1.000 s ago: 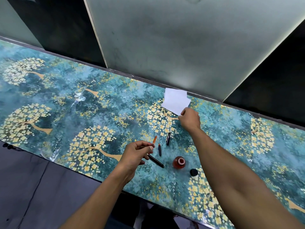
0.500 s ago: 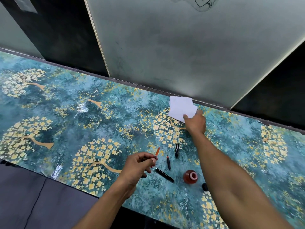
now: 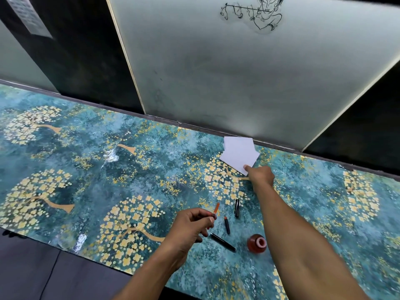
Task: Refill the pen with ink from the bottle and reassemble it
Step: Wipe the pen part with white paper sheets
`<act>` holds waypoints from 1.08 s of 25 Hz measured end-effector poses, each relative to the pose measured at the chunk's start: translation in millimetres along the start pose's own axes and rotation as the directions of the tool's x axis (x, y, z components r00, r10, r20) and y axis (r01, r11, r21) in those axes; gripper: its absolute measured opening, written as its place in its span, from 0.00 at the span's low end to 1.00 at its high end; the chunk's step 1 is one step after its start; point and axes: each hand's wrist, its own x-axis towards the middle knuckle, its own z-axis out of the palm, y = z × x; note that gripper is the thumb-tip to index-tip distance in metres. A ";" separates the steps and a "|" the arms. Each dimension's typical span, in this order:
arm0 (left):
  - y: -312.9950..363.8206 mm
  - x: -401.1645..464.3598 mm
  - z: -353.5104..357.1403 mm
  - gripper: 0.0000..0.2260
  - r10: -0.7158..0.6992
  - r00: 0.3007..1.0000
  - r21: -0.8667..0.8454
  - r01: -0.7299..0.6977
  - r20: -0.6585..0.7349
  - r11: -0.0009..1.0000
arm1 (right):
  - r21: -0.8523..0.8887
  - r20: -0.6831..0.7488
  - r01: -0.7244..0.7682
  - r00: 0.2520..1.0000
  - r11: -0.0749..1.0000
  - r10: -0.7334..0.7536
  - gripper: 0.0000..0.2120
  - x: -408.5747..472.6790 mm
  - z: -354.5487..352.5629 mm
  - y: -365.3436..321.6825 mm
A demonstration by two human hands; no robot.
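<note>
Teal and gold covers the whole counter [image 3: 91, 191], a glossy sheet printed with blossoming trees, and behind it stand pale frosted panels and dark ones, one pale panel carrying a black line drawing [image 3: 253, 14] near the top. At the back edge, just below the panel, lies a small stack of white paper [image 3: 238, 153], its sheets fanned slightly. The person's right hand [image 3: 260, 176] is stretched out to it, the arm reaching across the counter, and a fingertip presses on the near corner of the top sheet; the other fingers are curled under, and I cannot tell whether they pinch the paper. The left hand [image 3: 190, 224] hovers nearer the front edge, its fingers clenched around a thin orange refill tube [image 3: 216, 207] whose tip pokes up and away from the knuckles. The pen lies in pieces on the counter between the two arms: a black cap [image 3: 237, 207] furthest back, a short black nib section [image 3: 226, 225] with an orange end beside it, and a longer black barrel [image 3: 223, 242] lying slantwise just beside the left hand. The red ink bottle [image 3: 256, 243] stands open to the right of the barrel, close against the right forearm.
</note>
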 end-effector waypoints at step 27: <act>4.1 -21.7 58.7 0.07 0.043 0.989 -0.269 -0.080 -0.141 0.960 | 0.157 0.204 0.652 0.713 0.742 -0.671 0.02 -115.6 -116.5 53.9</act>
